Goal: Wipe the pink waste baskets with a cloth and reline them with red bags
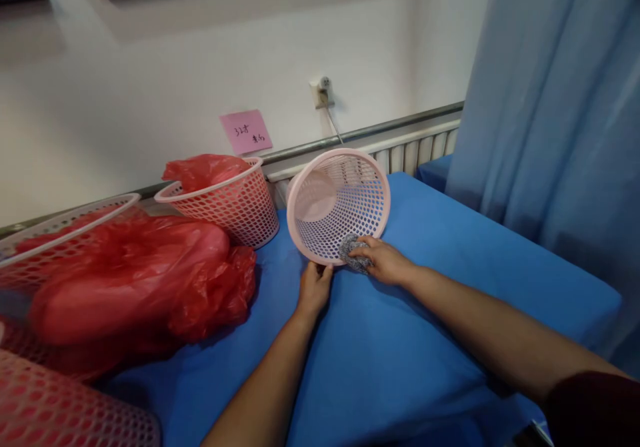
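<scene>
A pale pink perforated plastic basket (320,200) lies tipped on its side on the blue-covered table (425,340), its mouth turned toward me. At the lower rim, my left hand (315,288) has its fingers closed on the edge. My right hand (384,260) grips a grey speckled cloth (354,252) and presses it against the rim at the lower right. Part of the cloth is hidden under the fingers.
On the left lies a bulky red plastic bag (140,280). Behind it stand a pink basket with red plastic inside (235,207) and another basket (65,234). A further basket (65,400) fills the near left corner. A blue curtain (545,114) hangs at right.
</scene>
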{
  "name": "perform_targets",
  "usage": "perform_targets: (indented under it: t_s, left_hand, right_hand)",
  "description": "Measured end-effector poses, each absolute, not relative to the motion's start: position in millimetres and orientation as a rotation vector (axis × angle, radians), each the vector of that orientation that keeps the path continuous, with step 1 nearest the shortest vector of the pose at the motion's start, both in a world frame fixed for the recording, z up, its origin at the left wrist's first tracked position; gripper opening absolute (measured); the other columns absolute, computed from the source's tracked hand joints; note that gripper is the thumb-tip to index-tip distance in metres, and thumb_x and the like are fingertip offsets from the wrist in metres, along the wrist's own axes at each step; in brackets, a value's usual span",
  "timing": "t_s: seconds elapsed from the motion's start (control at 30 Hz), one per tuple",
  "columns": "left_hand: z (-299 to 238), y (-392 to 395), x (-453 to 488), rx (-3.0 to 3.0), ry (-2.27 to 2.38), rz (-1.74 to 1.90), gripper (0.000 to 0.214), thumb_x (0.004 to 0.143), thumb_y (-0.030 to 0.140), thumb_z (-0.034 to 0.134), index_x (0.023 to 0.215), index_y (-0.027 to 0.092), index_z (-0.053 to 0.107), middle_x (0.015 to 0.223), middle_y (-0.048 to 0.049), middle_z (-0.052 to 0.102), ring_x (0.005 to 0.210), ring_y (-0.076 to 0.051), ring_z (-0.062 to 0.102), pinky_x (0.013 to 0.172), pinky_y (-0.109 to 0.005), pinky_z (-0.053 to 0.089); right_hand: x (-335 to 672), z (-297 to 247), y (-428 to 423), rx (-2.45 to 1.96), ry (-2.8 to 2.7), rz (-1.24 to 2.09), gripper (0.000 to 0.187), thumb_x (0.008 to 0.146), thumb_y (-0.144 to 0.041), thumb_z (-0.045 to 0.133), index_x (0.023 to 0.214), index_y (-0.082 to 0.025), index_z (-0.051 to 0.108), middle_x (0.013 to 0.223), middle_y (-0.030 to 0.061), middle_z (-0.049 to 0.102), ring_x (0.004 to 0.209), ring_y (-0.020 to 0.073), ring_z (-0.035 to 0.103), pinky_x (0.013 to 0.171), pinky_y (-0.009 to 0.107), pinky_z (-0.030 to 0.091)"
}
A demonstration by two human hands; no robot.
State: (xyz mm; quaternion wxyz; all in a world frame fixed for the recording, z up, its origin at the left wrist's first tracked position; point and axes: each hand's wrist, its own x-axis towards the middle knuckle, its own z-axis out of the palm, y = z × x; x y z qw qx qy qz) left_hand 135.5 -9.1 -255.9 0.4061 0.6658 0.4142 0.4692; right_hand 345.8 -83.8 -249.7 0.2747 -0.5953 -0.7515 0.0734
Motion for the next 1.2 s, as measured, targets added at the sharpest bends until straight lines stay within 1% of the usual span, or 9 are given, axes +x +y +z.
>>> perform_targets:
  t_s: [0.13, 0.23, 0.37, 0.53, 0.7, 0.87, 1.03, 1.13, 1.2]
  left_hand:
    - [-254.2, -5.1, 134.0, 1.657, 1.051, 1.2, 0.038, 0.08, 0.054, 0.071, 0.089, 0.018, 0.063, 0.082, -0.005, 0.071, 0.072, -0.02, 0.069, 0.07, -0.034, 0.058]
    - [-241.9, -3.6, 126.3, 1.668, 1.08, 1.264, 0.036, 0.087, 0.055, 0.062, 0.087, 0.02, 0.058, 0.077, 0.0003, 0.064, 0.066, -0.016, 0.065, 0.065, -0.03, 0.055]
    - [-229.2, -9.4, 122.1, 1.745, 1.093, 1.321, 0.033, 0.09, 0.052, 0.061, 0.084, 0.021, 0.057, 0.075, 0.0022, 0.06, 0.067, -0.015, 0.062, 0.065, -0.027, 0.052]
    - [-226.7, -12.1, 121.9, 1.8, 1.144, 1.412, 0.037, 0.093, 0.055, 0.057, 0.078, 0.021, 0.055, 0.069, 0.0034, 0.055, 0.063, -0.014, 0.054, 0.06, -0.025, 0.046]
    - [-228.2, -6.0, 117.4, 1.826, 1.203, 1.485, 0.046, 0.096, 0.06, 0.048, 0.071, 0.022, 0.05, 0.064, 0.0035, 0.051, 0.06, -0.014, 0.049, 0.057, -0.025, 0.041]
    - [-217.4, -4.3, 109.5, 1.863, 1.26, 1.555, 0.044, 0.096, 0.055, 0.05, 0.067, 0.023, 0.046, 0.059, 0.0056, 0.044, 0.058, -0.013, 0.043, 0.057, -0.024, 0.035]
    - [-208.8, -9.1, 108.9, 1.903, 1.257, 1.581, 0.043, 0.097, 0.052, 0.05, 0.066, 0.023, 0.044, 0.057, 0.0062, 0.041, 0.056, -0.012, 0.04, 0.054, -0.024, 0.034]
    - [-207.6, -11.3, 109.7, 1.911, 1.258, 1.605, 0.043, 0.097, 0.052, 0.049, 0.065, 0.023, 0.042, 0.057, 0.0065, 0.039, 0.055, -0.012, 0.038, 0.053, -0.024, 0.032]
    - [-207.0, -11.5, 108.9, 1.917, 1.259, 1.615, 0.044, 0.097, 0.052, 0.049, 0.065, 0.023, 0.042, 0.057, 0.0065, 0.038, 0.054, -0.011, 0.038, 0.053, -0.024, 0.031]
  right_hand:
    - [351.4, -246.9, -81.8, -1.678, -1.976, 0.176, 0.057, 0.078, -0.005, 0.065, 0.129, -0.031, 0.07, 0.145, 0.005, 0.056, 0.124, 0.0214, 0.058, 0.105, 0.032, 0.047]
    - [362.9, -240.6, -80.4, -1.86, -1.823, 0.111, 0.042, 0.088, -0.01, 0.056, 0.125, -0.024, 0.072, 0.144, 0.0126, 0.055, 0.116, 0.028, 0.059, 0.099, 0.041, 0.049]
    - [377.7, -235.0, -78.7, -2.022, -1.637, 0.03, 0.045, 0.096, -0.01, 0.039, 0.129, -0.018, 0.068, 0.148, 0.021, 0.047, 0.117, 0.0342, 0.055, 0.099, 0.052, 0.046]
    - [354.4, -243.1, -84.6, -1.878, -1.793, 0.132, 0.045, 0.087, -0.011, 0.057, 0.128, -0.025, 0.07, 0.142, 0.0124, 0.055, 0.114, 0.0254, 0.059, 0.1, 0.04, 0.049]
    - [327.6, -246.8, -90.5, -1.502, -2.014, 0.296, 0.059, 0.077, -0.008, 0.067, 0.13, -0.034, 0.068, 0.136, 0.0026, 0.06, 0.118, 0.0179, 0.061, 0.101, 0.03, 0.049]
    - [361.0, -232.2, -86.7, -1.836, -1.857, 0.131, 0.041, 0.087, -0.009, 0.057, 0.12, -0.027, 0.074, 0.14, 0.0096, 0.057, 0.116, 0.026, 0.057, 0.1, 0.039, 0.047]
    - [380.5, -218.9, -87.5, -2.067, -1.622, -0.1, 0.045, 0.097, -0.01, 0.041, 0.128, -0.026, 0.068, 0.152, 0.0118, 0.046, 0.12, 0.0309, 0.051, 0.101, 0.046, 0.043]
    - [365.4, -224.7, -90.0, -2.004, -1.693, 0.012, 0.044, 0.094, -0.009, 0.045, 0.129, -0.022, 0.069, 0.148, 0.0157, 0.048, 0.117, 0.0304, 0.054, 0.099, 0.046, 0.046]
    - [352.4, -231.5, -91.6, -1.868, -1.839, 0.163, 0.045, 0.087, -0.009, 0.056, 0.126, -0.024, 0.071, 0.139, 0.0129, 0.057, 0.114, 0.0263, 0.058, 0.098, 0.039, 0.049]
